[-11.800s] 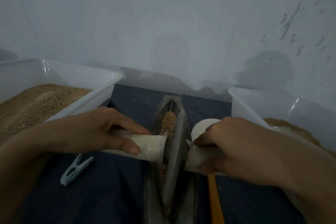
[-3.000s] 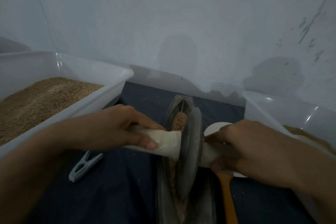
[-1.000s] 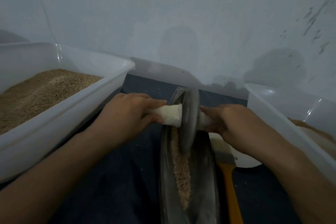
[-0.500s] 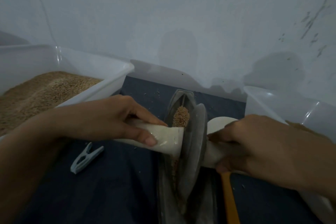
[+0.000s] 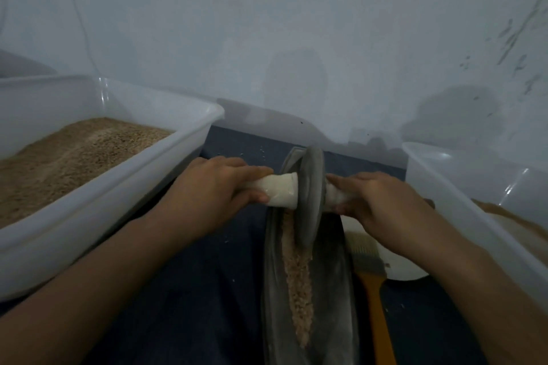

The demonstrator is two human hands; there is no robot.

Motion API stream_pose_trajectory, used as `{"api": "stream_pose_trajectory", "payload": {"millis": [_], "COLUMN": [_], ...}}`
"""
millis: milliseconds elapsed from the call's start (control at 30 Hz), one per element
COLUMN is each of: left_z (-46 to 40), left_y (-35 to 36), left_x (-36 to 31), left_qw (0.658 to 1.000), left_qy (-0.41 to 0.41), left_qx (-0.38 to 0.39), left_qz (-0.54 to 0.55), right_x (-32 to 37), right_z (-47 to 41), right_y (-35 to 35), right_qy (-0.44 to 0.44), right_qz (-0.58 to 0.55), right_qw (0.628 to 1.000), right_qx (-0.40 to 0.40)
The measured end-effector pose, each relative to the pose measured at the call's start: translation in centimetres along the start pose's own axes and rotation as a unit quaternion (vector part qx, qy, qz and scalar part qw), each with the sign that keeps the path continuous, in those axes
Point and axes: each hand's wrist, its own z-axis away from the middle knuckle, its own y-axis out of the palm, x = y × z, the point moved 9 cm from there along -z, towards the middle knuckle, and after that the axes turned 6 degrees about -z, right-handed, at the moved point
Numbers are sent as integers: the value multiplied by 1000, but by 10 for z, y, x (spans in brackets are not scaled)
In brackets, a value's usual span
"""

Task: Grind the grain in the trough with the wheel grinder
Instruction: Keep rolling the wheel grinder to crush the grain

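Both hands, left hand (image 5: 207,192) and right hand (image 5: 376,204), grip the grey stone wheel grinder (image 5: 310,195)'s white handles; brownish grain (image 5: 298,281) in the grey narrow trough (image 5: 335,290) looks crushed but coarse, more passes needed.

Both forearms are bare up to the frame's lower edge, with no sleeve showing on either. The left hand (image 5: 212,191) and right hand (image 5: 382,204) wear nothing. The fingers (image 5: 255,171) have short, plain nails.
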Motion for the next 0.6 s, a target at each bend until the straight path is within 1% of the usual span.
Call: {"api": "stream_pose_trajectory", "payload": {"millis": [33,100,200,267,300,333,400,467,533,600], "left_z": [0,3,12,18,20,21,18,12,6,2], "left_y": [-1,-1,-7,-11,-12,-12,-11,-9,-6,-4], "left_x": [0,0,-11,-18,-21,-22,-21,-15,-10,-8], "left_qw": [999,990,953,926,917,916,934,962,988,999], "left_qy": [4,4,40,62,65,65,55,33,17,14], "left_qx": [18,88,197,252,268,274,253,201,131,45], "left_qz": [31,112,228,274,286,287,248,181,82,-16], "right_x": [4,13,22,25,25,25,24,18,10,4], "right_z": [3,11,29,38,41,42,40,31,18,7], "right_y": [-1,-4,-11,-15,-17,-17,-14,-7,-4,-2], "right_qy": [-10,-28,-35,-37,-35,-32,-25,-13,2,-2], "right_qz": [12,28,-4,-9,-10,-11,-11,-9,-5,27], "right_qw": [1000,997,991,987,987,987,989,991,996,999], "right_qx": [17,65,132,156,159,157,149,130,87,32]}}
